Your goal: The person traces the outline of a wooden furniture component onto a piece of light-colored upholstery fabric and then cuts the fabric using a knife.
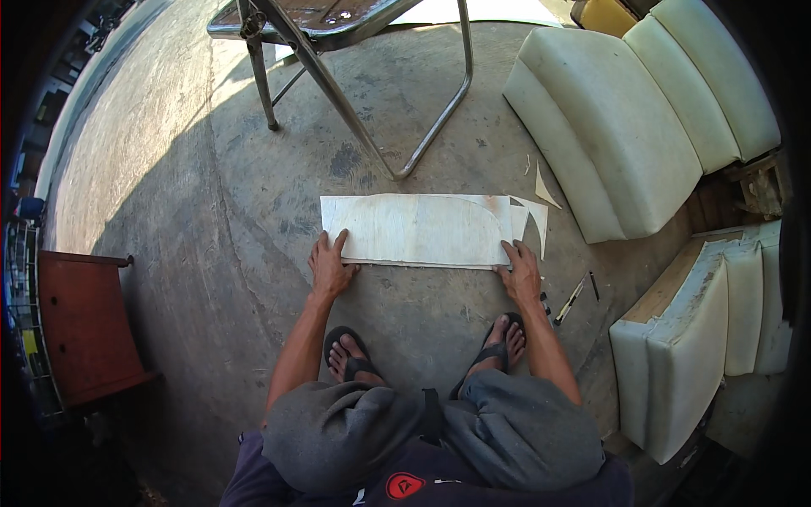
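A pale rectangular board [414,228], marked with a curved line, lies on the concrete floor before my feet, apparently stacked on other sheets. My left hand [332,266] grips its lower left corner, fingertips on top and thumb at the edge. At the lower right corner, my right hand [522,270] holds it the same way. Curved offcuts [538,220] and a small triangular scrap [545,190] lie at its right. Below them on the floor are a utility knife [570,300] and a thin dark pen-like tool [595,286].
A metal-framed chair [355,127] stands beyond the board. White padded seat sections rest at upper right [608,135] and lower right [680,363]. A reddish wooden piece [84,329] is at left. Sunlit pavement [110,127] lies at upper left.
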### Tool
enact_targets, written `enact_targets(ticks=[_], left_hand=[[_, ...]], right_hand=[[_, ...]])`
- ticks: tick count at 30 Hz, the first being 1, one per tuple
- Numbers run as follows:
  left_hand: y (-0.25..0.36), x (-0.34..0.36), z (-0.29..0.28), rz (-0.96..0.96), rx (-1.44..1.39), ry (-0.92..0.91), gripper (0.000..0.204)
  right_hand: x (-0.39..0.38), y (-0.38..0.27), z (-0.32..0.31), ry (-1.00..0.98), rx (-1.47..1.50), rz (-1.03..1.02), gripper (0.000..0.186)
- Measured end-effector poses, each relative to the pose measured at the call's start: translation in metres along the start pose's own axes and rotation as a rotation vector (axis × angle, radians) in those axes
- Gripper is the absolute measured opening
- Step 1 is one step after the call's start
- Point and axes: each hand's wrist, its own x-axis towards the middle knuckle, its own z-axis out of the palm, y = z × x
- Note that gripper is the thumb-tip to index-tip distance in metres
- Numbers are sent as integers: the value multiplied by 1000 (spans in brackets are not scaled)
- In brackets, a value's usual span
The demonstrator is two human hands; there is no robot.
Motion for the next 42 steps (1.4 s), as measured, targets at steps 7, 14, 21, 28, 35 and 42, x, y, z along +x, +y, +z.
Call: enact_targets(ticks=[7,14,21,28,35,42], left_hand=[[0,-5,1,13,-55,14,89],[-3,-10,15,63,-62,54,77],[-6,-11,25,164,-115,139,63],[-8,-12,23,254,-197,182,50],[-11,-16,16,273,-240,206,50],[-13,-13,12,281,-187,176,47]], right_hand=[[8,11,1,-26,47,-23,52],[9,15,3,31,-34,-98,46],[16,23,5,39,-36,-114,47],[16,23,-1,41,-44,-152,48],[15,20,-5,81,14,-98,46],[27,17,-7,32,14,-125,41]])
